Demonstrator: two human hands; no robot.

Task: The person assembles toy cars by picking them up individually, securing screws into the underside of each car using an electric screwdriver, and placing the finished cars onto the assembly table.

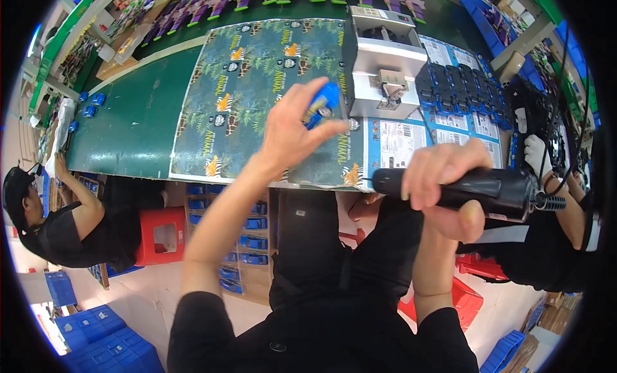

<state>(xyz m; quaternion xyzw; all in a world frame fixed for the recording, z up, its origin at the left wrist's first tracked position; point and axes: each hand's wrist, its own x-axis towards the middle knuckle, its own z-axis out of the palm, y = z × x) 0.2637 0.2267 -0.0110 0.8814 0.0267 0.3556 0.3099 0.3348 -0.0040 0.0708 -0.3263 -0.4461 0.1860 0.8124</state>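
Observation:
My left hand (290,130) is raised over the table edge and pinches a small blue toy car (321,103) between thumb and fingers. In my right hand (443,186) lies a black electric screwdriver (475,190), gripped sideways with its tip pointing left and its cord trailing right. Below the car lies a stack of printed jungle-pattern cardboard sheets (257,83) on the green table (128,128). A grey metal machine (384,64) stands just right of the car.
Rows of dark blue toy parts (459,87) lie right of the machine. One person (58,218) sits at the left, another in a white glove (536,154) at the right. A red stool (162,235) and blue crates (103,341) sit on the floor.

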